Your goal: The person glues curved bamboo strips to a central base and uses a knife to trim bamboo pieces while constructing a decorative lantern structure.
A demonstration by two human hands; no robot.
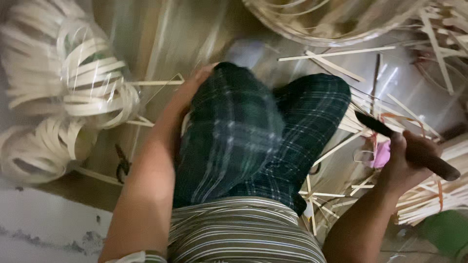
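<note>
1. To the far left of the plaid knee [234,131] lie coils of pale bamboo strip [63,92], some under clear plastic wrap. They look light, thin and springy; I judge a coil is best taken by its whole bundle, because a single strip would spring out.
2. The left hand [192,85] lies against the left side of the plaid knee, fingers bent over the cloth. Whether its grip closes on anything I cannot tell; the picture is blurred there.
3. Above the knee, at the top edge, stands a round woven basket [331,24]. Only part of its rim shows, with loose thin strips inside; more I cannot see.
4. To the right of the knee, cut bamboo slats [336,58] lie scattered on the floor. They look stiff, light and sharp at the edges.
5. Further right of the knee, the right hand [402,168] has its grip clamped on the dark handle of a knife [404,143], blade pointing up-left. The knife seems rigid and rather heavy for its size; the handle is the only safe place to hold.
</note>
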